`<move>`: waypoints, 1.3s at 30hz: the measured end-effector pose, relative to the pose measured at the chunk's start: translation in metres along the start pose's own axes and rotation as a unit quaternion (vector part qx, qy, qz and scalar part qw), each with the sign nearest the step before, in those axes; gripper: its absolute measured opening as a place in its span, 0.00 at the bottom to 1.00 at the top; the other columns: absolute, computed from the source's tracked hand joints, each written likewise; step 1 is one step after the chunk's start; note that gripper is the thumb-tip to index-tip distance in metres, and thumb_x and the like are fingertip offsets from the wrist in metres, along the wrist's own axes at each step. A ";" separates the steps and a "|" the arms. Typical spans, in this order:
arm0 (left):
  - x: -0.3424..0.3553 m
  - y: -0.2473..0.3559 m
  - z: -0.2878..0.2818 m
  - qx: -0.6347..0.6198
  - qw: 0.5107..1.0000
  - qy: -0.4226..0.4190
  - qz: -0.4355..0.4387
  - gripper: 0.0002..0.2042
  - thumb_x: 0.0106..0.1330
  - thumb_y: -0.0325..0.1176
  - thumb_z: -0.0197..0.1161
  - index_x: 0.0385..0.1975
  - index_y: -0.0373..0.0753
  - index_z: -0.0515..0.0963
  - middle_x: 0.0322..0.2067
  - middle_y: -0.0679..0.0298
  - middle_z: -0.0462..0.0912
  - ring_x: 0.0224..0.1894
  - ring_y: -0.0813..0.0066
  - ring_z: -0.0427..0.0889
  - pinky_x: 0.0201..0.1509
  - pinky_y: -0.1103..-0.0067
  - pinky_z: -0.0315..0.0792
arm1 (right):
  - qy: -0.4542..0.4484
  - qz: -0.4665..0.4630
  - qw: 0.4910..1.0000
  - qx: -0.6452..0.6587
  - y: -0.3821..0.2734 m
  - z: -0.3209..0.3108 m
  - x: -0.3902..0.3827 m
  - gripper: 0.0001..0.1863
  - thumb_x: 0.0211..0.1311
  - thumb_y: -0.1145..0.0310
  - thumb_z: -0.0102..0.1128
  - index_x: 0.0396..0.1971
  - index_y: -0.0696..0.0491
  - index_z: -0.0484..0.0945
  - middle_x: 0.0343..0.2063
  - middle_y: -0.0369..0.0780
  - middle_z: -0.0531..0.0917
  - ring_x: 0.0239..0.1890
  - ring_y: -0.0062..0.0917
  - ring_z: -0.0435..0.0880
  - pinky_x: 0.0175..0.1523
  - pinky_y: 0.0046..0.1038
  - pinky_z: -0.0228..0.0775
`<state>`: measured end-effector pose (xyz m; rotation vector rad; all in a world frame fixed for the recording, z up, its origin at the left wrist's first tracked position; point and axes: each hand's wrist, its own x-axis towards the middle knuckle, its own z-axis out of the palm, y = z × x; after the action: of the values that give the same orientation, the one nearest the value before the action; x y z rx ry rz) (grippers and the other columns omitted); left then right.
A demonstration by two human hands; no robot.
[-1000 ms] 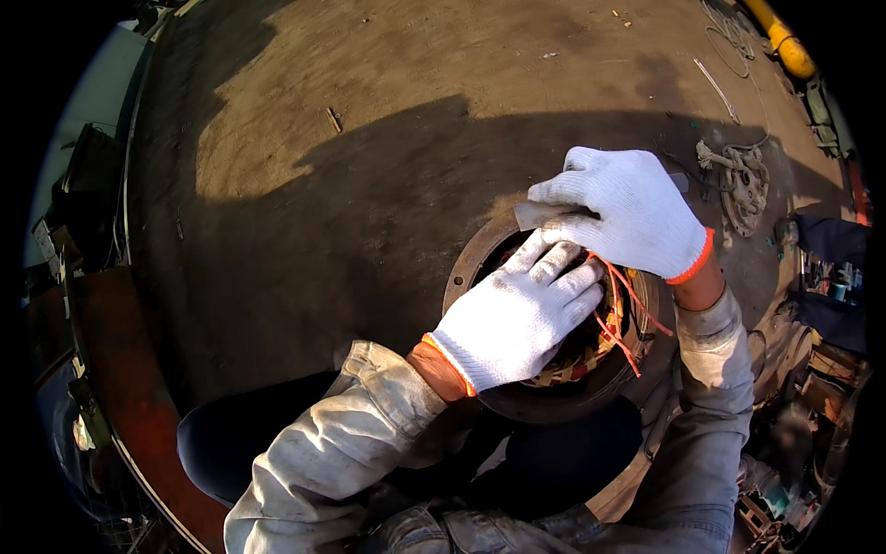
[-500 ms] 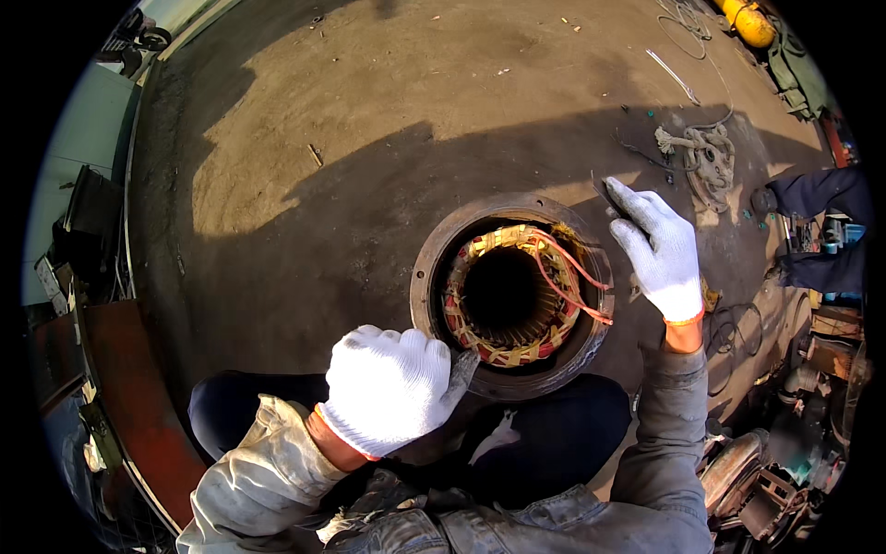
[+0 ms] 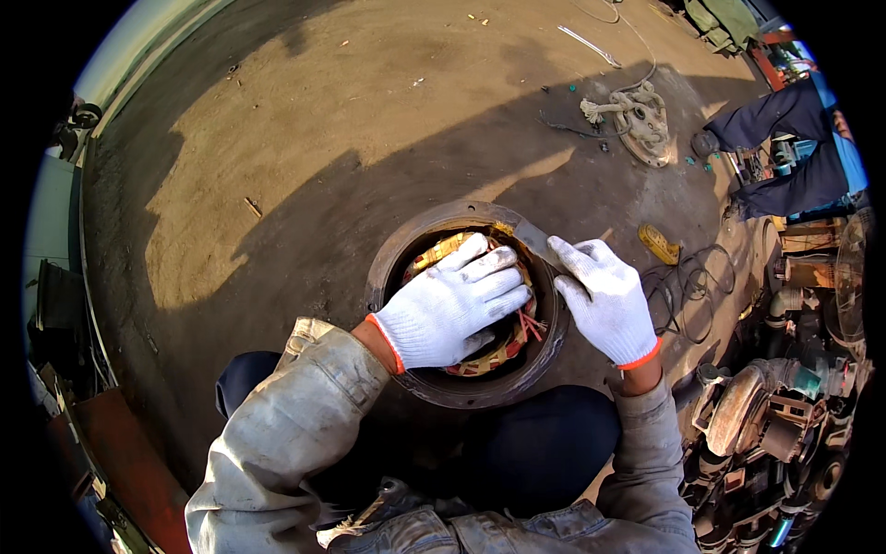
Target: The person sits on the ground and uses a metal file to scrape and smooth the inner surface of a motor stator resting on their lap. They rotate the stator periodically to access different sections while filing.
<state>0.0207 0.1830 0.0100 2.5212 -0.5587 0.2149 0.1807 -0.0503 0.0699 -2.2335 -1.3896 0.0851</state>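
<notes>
A round iron motor housing (image 3: 385, 264) stands on the ground in front of my knees. Inside it sits a ring of stator windings (image 3: 441, 247), wrapped in yellow and red bands, with reddish lead wires (image 3: 530, 325) at its right. My left hand (image 3: 460, 300), in a white knit glove, lies across the windings with fingers stretched out, hiding much of the bore. My right hand (image 3: 602, 294), gloved likewise, pinches a thin flat grey blade (image 3: 533, 240). The blade points over the housing's upper right rim; whether its tip touches anything I cannot tell.
Another person's legs (image 3: 773, 120) in dark trousers are at the right. A rope-draped round metal plate (image 3: 643, 129), a yellow object (image 3: 658, 245) and a coiled cable (image 3: 701, 286) lie on the ground. Machine parts (image 3: 748, 406) crowd the lower right; a rusty red panel (image 3: 129, 452) is at the left.
My left hand has moved up and right from the near rim onto the windings, opening from a closed shape. My right hand has brought the blade down-left to the housing. The view has shifted.
</notes>
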 end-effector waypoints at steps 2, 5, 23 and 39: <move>0.001 -0.003 -0.001 -0.001 1.000 0.022 0.005 0.35 0.63 0.40 0.82 0.73 0.43 0.83 0.74 0.56 0.82 0.80 0.52 0.76 0.91 0.48 0.60 | -0.026 0.011 0.999 -0.035 -0.011 0.000 0.002 0.24 0.70 0.74 0.74 0.65 0.53 0.89 0.46 0.44 0.90 0.41 0.42 0.93 0.46 0.38 0.87; 0.006 0.003 -0.004 0.025 0.998 0.015 -0.057 0.30 0.69 0.42 0.76 0.72 0.44 0.84 0.73 0.58 0.82 0.80 0.54 0.76 0.89 0.48 0.63 | -0.028 -0.015 0.997 -0.071 -0.019 0.007 0.005 0.24 0.70 0.70 0.75 0.65 0.48 0.90 0.44 0.40 0.89 0.40 0.38 0.92 0.44 0.36 0.86; 0.001 -0.004 0.002 -0.047 0.996 0.044 -0.062 0.31 0.69 0.41 0.77 0.73 0.41 0.84 0.73 0.57 0.82 0.79 0.53 0.77 0.89 0.48 0.63 | -0.139 -0.072 0.975 -0.157 0.007 0.000 0.044 0.22 0.75 0.62 0.74 0.67 0.40 0.91 0.35 0.37 0.83 0.31 0.34 0.88 0.36 0.36 0.81; 0.001 -0.002 0.005 -0.030 0.997 0.034 -0.069 0.32 0.69 0.39 0.76 0.75 0.43 0.82 0.75 0.56 0.80 0.80 0.53 0.76 0.87 0.49 0.65 | -0.162 -0.132 0.964 -0.163 0.011 0.016 0.069 0.23 0.77 0.57 0.66 0.68 0.35 0.90 0.37 0.38 0.82 0.32 0.37 0.89 0.37 0.39 0.81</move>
<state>0.0225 0.1818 0.0048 2.4713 -0.3568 0.2290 0.2174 0.0105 0.0651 -2.3431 -1.9948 0.1434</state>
